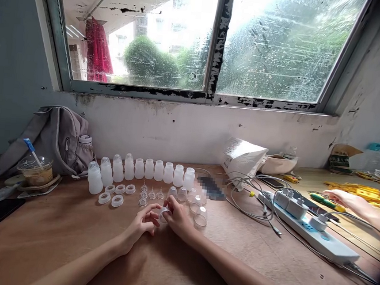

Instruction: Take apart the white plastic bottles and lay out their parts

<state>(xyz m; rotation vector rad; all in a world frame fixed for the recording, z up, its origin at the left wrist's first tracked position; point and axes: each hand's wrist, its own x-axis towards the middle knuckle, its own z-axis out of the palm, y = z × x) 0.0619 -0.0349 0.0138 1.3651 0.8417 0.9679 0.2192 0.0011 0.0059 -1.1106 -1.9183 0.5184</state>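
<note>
My left hand (143, 222) and my right hand (177, 216) meet above the table, both closed with their fingertips on a translucent white bottle collar ring (163, 213). Whether a nipple sits inside that ring cannot be made out. Just beyond my left hand lie several loose white collar rings (117, 201) and clear silicone nipples (143, 199). Several clear dome caps (201, 216) stand beside and behind my right hand. Further back runs a row of frosted baby bottles (158, 171); those at the left end wear caps, the others have bare necks.
On the left are a grey backpack (66, 136) and a drink cup (36, 171) with a straw. A white power strip (321, 236), tangled cables (253, 210) and a white bag (243, 160) occupy the right. Another person's hand (346, 200) is near a green screwdriver (326, 200).
</note>
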